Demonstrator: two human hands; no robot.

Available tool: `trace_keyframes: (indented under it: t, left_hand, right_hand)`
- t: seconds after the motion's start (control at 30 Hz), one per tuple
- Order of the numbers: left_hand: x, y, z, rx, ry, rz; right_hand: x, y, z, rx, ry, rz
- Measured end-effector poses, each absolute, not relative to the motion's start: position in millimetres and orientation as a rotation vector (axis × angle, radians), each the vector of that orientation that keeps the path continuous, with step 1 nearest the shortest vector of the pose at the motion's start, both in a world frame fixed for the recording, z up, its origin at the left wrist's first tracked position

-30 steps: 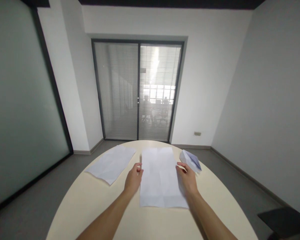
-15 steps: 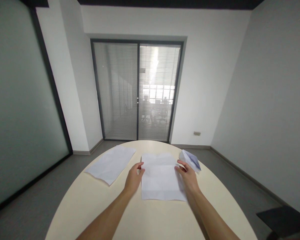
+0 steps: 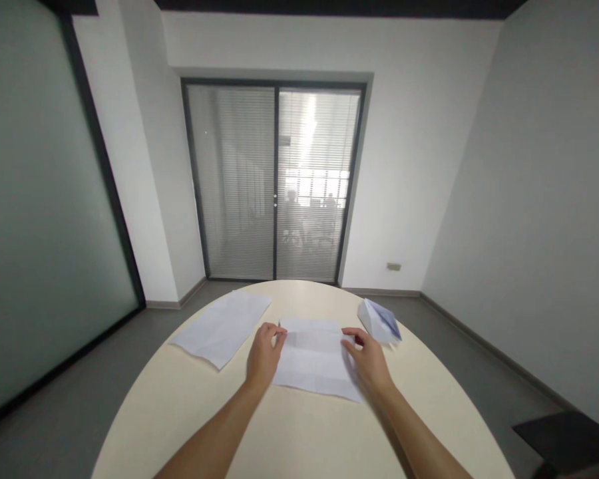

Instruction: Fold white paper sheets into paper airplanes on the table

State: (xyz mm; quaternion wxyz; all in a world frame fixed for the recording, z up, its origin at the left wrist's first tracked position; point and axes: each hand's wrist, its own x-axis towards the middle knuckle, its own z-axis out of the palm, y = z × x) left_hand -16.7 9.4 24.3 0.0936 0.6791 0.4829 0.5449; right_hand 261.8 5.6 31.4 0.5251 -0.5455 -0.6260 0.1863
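Note:
A white sheet of paper (image 3: pixel 314 359) with faint crease lines lies in front of me, its far part bent up. My left hand (image 3: pixel 265 352) pinches its left edge between thumb and fingers. On the opposite edge, my right hand (image 3: pixel 372 359) has thumb and fingertips closed on the paper, the exact contact partly hidden. Another flat white sheet (image 3: pixel 224 326) rests to the left, apart from my hand. Beyond my right hand stands a folded paper piece (image 3: pixel 379 321), white with a bluish-purple face.
The round cream table (image 3: pixel 299 439) carries all the paper. Past its far edge is a glazed double door (image 3: pixel 274 179) with blinds. A frosted glass panel (image 3: pixel 40 199) stands at left, and a dark flat object (image 3: pixel 569 436) is at lower right.
Both hands have shifted slightly, the right one leftward. The sheet between them has turned a little, and its far edge has come nearer to me. The other papers have stayed put.

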Motion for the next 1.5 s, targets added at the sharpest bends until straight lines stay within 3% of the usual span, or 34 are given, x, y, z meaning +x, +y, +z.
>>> trace_keyframes:
  t: [0.47, 0.8, 1.03, 1.27, 1.5]
  left_hand:
    - [-9.9, 4.1, 29.9, 1.956, 1.344, 1.631]
    - [-6.6, 2.5, 27.4, 1.976, 1.264, 1.636]
    - [-4.7, -2.4, 30.8, 1.896, 1.253, 1.589]
    - [-12.4, 12.2, 22.3, 1.710, 1.643, 1.452]
    - [-10.2, 4.9, 21.6, 2.036, 1.866, 1.191]
  right_hand:
    - [254.7, -9.7, 45.7, -1.468, -1.648, 0.166]
    - [250.2, -5.3, 40.5, -1.195, -1.415, 0.566]
    - [251.6, -3.5, 35.4, -1.145, -1.577, 0.500]
    - [249.5, -15.9, 40.1, -1.235, -1.882, 0.475]
    - [251.1, -18.2, 33.6, -1.299, -1.987, 0.474]
